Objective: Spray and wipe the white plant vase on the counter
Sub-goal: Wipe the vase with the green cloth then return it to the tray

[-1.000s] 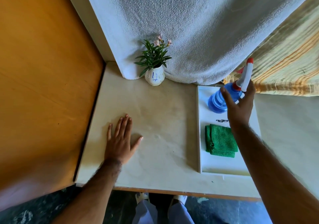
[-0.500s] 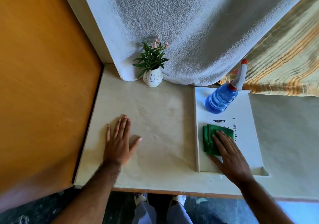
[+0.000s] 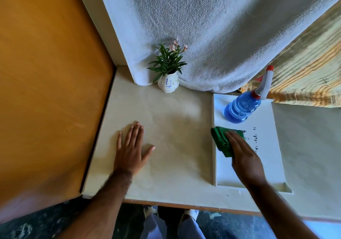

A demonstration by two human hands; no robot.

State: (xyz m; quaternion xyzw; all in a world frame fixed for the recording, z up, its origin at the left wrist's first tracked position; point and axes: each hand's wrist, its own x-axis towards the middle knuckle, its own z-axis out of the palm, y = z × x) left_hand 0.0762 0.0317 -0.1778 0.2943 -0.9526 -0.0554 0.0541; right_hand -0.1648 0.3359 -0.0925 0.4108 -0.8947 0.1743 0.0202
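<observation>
A second ago the right hand (image 3: 243, 157) was up at the blue spray bottle (image 3: 239, 107); now the bottle stands alone at the top of the white tray (image 3: 273, 157) on the right side of the frame, and the hand has come down onto the green cloth (image 3: 220, 142). Since half a second ago the cloth has slid left and bunched up, so it now pokes over the tray's left edge. That likely means the spraying is done and the wiping comes next. The right hand lies flat on the cloth with its fingers long and together, pressing and pulling it; it has not closed around it yet. The left hand (image 3: 132, 150) rests open and flat on the cream counter (image 3: 175, 128) in the lower middle, fingers spread, just as before. The white plant vase (image 3: 168, 84), with a blue mark on it and green leaves and pink flowers on top, stands at the top middle, against the white towel (image 3: 212, 32), well apart from both hands.
</observation>
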